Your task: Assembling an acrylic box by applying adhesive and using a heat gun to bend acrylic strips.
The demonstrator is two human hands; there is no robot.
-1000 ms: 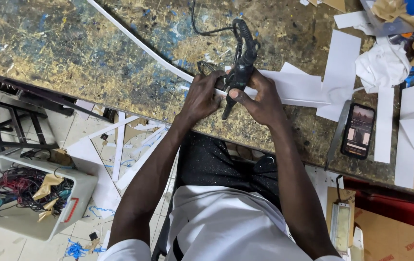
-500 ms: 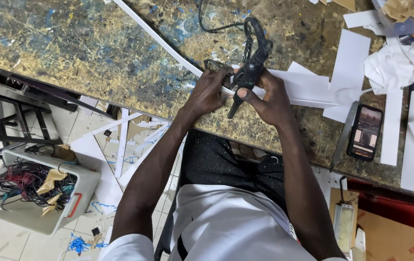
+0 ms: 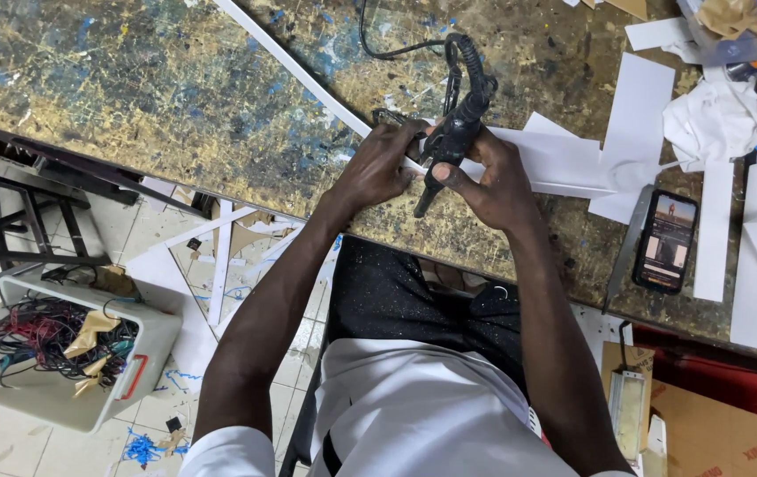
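Both hands are busy at the near edge of a paint-splattered workbench (image 3: 175, 97), working on a long white strip (image 3: 308, 75) that runs diagonally across the top. The right hand (image 3: 493, 181) is wrapped around a black glue gun (image 3: 458, 132), fingers curled tight on the body with the thumb along the side, and the dark trigger lever pokes out below the grip. Its black cord (image 3: 387, 49) loops away toward the far side of the bench. The left hand (image 3: 378, 168) sits just beside it, fingers bunched together and pressing down on the white strip right where the gun's tip meets it; can't really tell whether the fingertips are pinching the strip or only holding it flat. The two hands are practically touching. Off to the right there are loose white paper pieces (image 3: 639, 106), a crumpled white cloth (image 3: 714, 119), and a smartphone (image 3: 666, 238) lying face up with its screen lit, next to a thin metal ruler (image 3: 625, 247). Down on the tiled floor on the left there's a grey plastic bin (image 3: 60, 353) stuffed with tangled wires, and more white offcuts (image 3: 219, 256) lean under the bench edge.
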